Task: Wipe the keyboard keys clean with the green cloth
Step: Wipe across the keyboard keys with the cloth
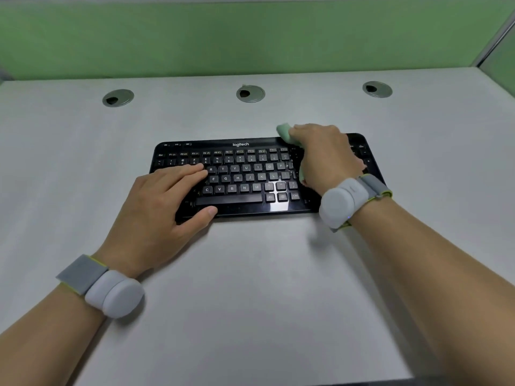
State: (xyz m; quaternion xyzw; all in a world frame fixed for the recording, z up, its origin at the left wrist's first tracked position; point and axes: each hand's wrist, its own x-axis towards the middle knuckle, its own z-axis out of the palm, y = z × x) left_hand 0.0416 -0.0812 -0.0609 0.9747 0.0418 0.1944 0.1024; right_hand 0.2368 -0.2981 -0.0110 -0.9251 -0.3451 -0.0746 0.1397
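Note:
A black keyboard (245, 174) lies across the middle of the grey desk. My left hand (164, 201) rests flat on its left end, fingers spread over the keys and thumb at the front edge. My right hand (323, 157) presses down on the keyboard's right part with a pale green cloth (285, 133) bunched under it. A fold of the cloth sticks out past my fingers at the keyboard's top edge, and a strip shows beside my palm. The keys beneath both hands are hidden.
The grey desk (250, 288) has three round cable grommets (250, 93) in a row behind the keyboard. A green partition wall (250, 37) closes off the back and right side. Each wrist carries a grey band with a white puck.

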